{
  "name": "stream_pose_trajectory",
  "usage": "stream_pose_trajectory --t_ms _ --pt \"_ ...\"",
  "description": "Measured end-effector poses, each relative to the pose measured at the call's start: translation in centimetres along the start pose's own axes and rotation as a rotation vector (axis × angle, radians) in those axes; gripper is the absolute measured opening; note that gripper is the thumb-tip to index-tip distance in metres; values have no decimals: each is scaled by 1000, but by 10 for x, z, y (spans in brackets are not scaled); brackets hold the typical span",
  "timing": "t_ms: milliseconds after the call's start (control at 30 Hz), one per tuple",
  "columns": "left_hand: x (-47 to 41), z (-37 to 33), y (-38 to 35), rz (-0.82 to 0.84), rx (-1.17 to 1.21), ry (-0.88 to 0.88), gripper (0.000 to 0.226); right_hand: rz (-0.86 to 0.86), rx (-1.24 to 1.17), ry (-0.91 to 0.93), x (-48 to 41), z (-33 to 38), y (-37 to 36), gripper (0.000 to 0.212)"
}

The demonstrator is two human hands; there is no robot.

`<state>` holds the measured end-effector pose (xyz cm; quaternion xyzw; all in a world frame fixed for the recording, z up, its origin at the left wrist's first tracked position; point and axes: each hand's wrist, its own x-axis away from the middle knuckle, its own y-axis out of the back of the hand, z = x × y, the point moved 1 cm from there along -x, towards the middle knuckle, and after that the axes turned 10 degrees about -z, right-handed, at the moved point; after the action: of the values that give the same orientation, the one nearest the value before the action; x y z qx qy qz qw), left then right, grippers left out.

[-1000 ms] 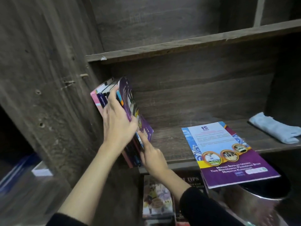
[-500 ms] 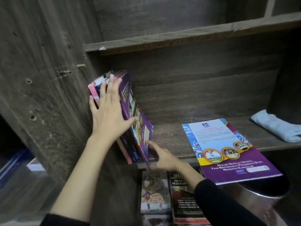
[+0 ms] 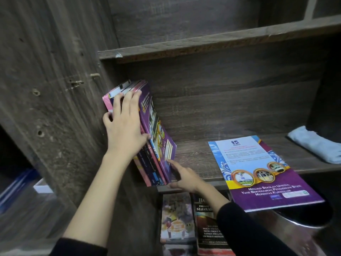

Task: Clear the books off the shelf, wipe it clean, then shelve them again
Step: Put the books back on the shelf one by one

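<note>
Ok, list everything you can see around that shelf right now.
leaning books: several, count unclear, purple outermost, shelf's left end, tilted against side wall
flat booklet: one, purple and blue, on shelf, overhanging front edge
cloth: one, pale blue, shelf's right end
shelf: one, dark wood, middle
lower books: at least two, mixed colours, compartment below
metal container: one, silvery, lower right under booklet
left hand: one, bare forearm, flat on leaning books' edges
right hand: one, black sleeve, fingers touching purple cover's bottom

The shelf [image 3: 193, 159] is matt, rough-grained dark wood. The leaning books [image 3: 162, 145] and the flat booklet [image 3: 258, 172] have glossy paper covers. The folded cloth [image 3: 313, 145] looks soft, and the bin [image 3: 295, 230] is shiny metal.
</note>
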<state>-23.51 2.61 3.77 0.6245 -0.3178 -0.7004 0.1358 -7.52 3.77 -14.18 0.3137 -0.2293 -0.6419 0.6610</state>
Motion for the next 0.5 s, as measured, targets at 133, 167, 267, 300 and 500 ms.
stream_pose_trajectory --t_ms 133,167,267,300,500 --pt "0 -1 -2 -18 -3 8 115 7 61 -3 -3 2 0 91" --pt "-1 -1 -1 -20 -4 10 115 7 57 -7 -4 2 -1 91" --pt "-2 -1 -2 -28 -18 8 116 2 -47 -49 -8 0 -4 93" --pt "-2 -1 -3 -32 -25 7 116 -5 -82 -64 -10 -1 -6 94" --pt "-3 -2 -6 -45 -60 17 114 -3 -190 -57 -19 -4 -9 98"
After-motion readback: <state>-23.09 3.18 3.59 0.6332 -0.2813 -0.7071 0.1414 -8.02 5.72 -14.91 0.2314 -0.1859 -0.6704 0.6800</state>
